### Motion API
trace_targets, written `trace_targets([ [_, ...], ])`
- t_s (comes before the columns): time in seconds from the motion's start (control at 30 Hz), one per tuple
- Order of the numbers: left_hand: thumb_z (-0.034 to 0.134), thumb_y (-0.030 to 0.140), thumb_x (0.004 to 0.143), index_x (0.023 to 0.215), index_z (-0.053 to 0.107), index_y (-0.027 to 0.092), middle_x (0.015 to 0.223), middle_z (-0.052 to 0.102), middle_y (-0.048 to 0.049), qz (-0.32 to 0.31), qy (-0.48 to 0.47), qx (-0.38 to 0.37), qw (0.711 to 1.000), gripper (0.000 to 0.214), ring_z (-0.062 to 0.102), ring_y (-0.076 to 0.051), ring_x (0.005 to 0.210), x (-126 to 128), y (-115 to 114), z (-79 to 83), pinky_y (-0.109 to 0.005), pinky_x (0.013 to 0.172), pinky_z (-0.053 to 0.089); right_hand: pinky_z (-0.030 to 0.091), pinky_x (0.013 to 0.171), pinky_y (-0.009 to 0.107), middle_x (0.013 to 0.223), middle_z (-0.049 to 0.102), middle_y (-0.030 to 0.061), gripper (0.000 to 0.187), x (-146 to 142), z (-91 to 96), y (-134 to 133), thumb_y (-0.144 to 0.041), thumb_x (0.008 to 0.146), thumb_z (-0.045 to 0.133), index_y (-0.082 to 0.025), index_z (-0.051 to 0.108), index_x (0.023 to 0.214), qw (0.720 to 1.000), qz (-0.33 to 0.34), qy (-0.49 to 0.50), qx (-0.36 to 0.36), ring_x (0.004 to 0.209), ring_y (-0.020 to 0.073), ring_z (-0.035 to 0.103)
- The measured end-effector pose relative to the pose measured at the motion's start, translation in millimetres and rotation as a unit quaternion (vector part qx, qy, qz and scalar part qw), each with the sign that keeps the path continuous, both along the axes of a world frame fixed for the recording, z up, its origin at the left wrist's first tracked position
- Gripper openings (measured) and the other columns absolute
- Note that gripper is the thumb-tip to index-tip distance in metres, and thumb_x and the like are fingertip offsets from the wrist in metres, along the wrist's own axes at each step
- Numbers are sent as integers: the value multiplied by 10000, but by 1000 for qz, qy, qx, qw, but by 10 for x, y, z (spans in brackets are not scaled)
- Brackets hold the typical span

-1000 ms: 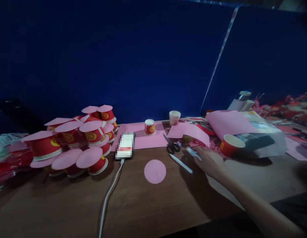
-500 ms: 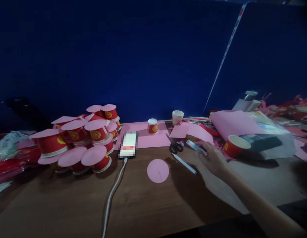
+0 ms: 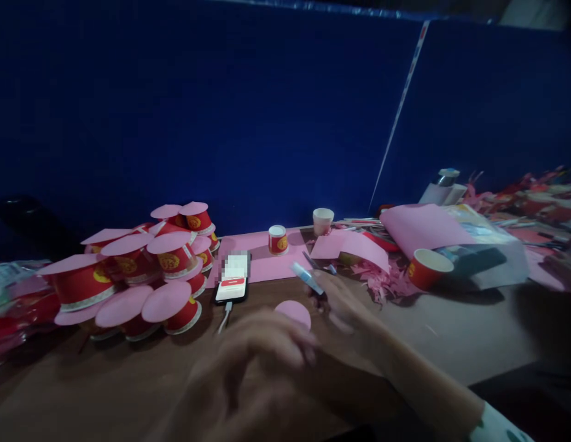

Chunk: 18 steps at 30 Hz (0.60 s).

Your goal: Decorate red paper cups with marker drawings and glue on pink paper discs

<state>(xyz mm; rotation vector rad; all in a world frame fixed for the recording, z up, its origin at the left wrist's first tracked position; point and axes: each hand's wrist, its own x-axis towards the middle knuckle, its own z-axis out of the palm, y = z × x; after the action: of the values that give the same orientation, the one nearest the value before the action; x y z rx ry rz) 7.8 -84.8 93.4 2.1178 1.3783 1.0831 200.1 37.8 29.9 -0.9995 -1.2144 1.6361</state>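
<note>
My right hand (image 3: pixel 343 301) is closed around a small clear tube (image 3: pixel 307 279) with a pale blue label, its end pointing up and left. My left hand (image 3: pixel 253 356) is blurred by motion; its bent fingers are apart from the thumb, and nothing shows in them. Just beyond the left fingertips lies a pink paper disc (image 3: pixel 293 312) on the brown table, partly covered by that hand. Behind the right hand only the tip of the scissors (image 3: pixel 309 259) shows clearly. A white pen that lay near them is hidden now.
Red cups with pink disc tops (image 3: pixel 172 252) are stacked at left. A phone (image 3: pixel 233 288) on a cable lies near pink paper (image 3: pixel 260 248), where a red cup (image 3: pixel 279 240) stands upside down. At right are a white cup (image 3: pixel 323 222), a red cup (image 3: pixel 430 270) and paper scraps (image 3: pixel 380 279).
My right hand has lifted the clear tube from the table and carried it left, toward the pink disc. My left hand has come into view from below. The view has shifted slightly.
</note>
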Motion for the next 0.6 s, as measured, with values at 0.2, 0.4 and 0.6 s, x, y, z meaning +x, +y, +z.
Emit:
trace_targets([
  [0.2, 524, 345, 840, 963, 579, 160, 937, 640, -66, 62, -158, -33, 985, 229, 616, -183, 858, -79, 905, -419, -321, 763, 515, 182, 412, 192, 583, 456, -46, 290, -207, -128, -16, -440, 828, 465, -176, 501, 713, 999, 37, 17, -17, 435, 56, 308],
  [0.4, 529, 353, 843, 1171, 491, 192, 1116, 582, -90, 31, -144, -26, 989, 368, 588, -208, 965, -155, 906, -600, -361, 826, 491, 250, 453, 202, 606, 461, -27, 361, -225, -56, -10, -494, 855, 444, -179, 529, 700, 998, 43, -44, 17, 502, 84, 355],
  [0.6, 454, 298, 889, 1250, 457, 217, 1164, 566, -104, -29, 23, 34, 999, 370, 540, -216, 1050, -331, 943, -744, -378, 872, 468, 298, 491, 227, 603, 456, -24, 361, -311, 17, -75, -530, 816, 510, -189, 588, 730, 991, 85, -71, 78, 543, 112, 389],
])
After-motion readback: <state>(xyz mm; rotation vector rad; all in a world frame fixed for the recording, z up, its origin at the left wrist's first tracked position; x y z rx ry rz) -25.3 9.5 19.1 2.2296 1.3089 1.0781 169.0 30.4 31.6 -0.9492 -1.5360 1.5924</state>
